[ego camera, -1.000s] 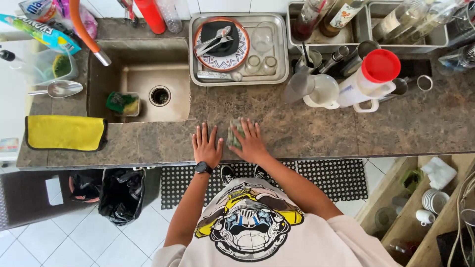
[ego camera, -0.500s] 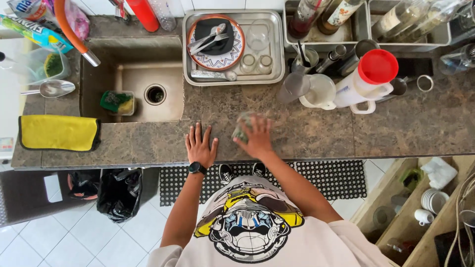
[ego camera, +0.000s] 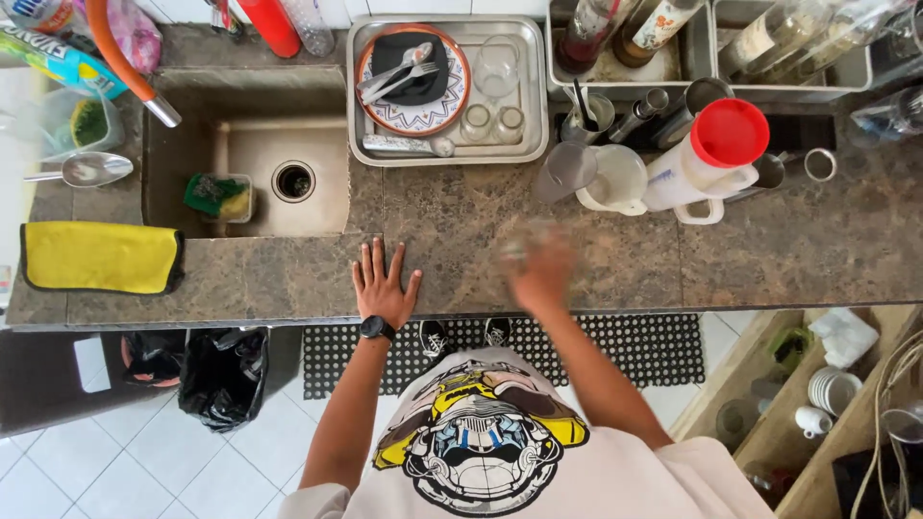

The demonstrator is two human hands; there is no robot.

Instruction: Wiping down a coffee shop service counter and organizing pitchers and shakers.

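Small blurred greenish cloth (ego camera: 524, 240) flat on the mottled brown stone counter (ego camera: 769, 259).

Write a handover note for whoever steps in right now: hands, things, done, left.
Left hand: flat on the stone counter, fingers spread, holding nothing.
Right hand: motion-blurred, pressed on a pale cloth or sponge on the counter; the grip itself cannot be made out.
Nearby: sink, metal tray with plate and glasses, yellow cloth at far left.
Done and left: wiping is in progress; the wiped area cannot be told.
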